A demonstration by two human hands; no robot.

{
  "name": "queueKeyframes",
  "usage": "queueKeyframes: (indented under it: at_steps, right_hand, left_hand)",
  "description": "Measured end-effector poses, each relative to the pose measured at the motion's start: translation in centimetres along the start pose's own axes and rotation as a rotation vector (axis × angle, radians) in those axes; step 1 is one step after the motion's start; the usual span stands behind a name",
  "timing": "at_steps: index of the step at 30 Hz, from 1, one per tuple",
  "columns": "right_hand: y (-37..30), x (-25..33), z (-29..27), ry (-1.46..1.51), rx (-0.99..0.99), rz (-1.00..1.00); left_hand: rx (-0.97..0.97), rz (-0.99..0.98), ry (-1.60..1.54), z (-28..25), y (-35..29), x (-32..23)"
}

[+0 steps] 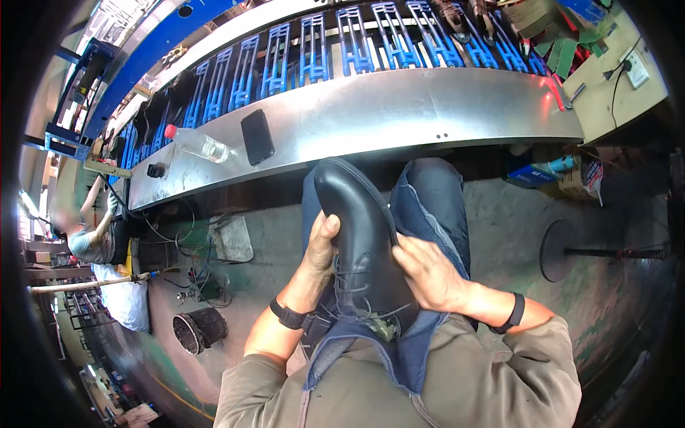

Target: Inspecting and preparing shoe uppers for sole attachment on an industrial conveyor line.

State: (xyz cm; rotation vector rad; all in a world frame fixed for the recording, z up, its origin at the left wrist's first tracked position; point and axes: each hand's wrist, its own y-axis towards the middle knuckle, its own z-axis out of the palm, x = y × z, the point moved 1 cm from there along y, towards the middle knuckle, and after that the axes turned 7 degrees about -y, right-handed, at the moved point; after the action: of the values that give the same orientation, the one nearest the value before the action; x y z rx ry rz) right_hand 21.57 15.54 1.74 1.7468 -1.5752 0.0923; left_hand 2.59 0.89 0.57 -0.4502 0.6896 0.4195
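A black lace-up boot lies over my lap, toe pointing away from me toward the bench. My left hand grips its left side, with the thumb up along the upper near the laces. On the other side, my right hand presses its fingers against the sole edge. The laces hang loosely over the front of the shaft. Under the boot is a blue denim apron across my legs. The fingers of both hands are partly hidden behind the boot.
A metal bench edge curves ahead, bearing a dark phone and a clear bottle. Blue racks line up behind it. A black bucket stands left; a round-based stand is right. Another person works far left.
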Motion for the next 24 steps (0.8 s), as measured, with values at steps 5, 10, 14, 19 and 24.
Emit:
queueKeyframes:
  at_steps: [5, 10, 14, 19, 24]
  right_hand:
    - [0.8, -0.8, -0.5, -0.005, -0.102, -0.132]
    - [8.5, -0.7, -4.6, 0.058, -0.497, -0.429]
    - [13.6, -0.7, -5.6, 0.256, -0.506, -0.084]
    - [11.0, -9.0, 2.2, 0.958, -0.179, 0.562]
    - [8.5, -11.0, 5.9, 0.775, -0.009, 0.685]
  left_hand:
    - [-0.145, -0.019, -0.012, 2.3, 2.8, -1.2]
    - [0.063, 0.004, 0.081, 5.6, 1.4, -4.6]
    - [-0.079, 0.249, 0.938, 1.0, 0.9, -4.2]
    - [0.204, 0.7, 0.823, 3.5, 0.4, -2.0]
    - [0.068, 0.354, 0.536, 1.4, 2.5, 0.5]
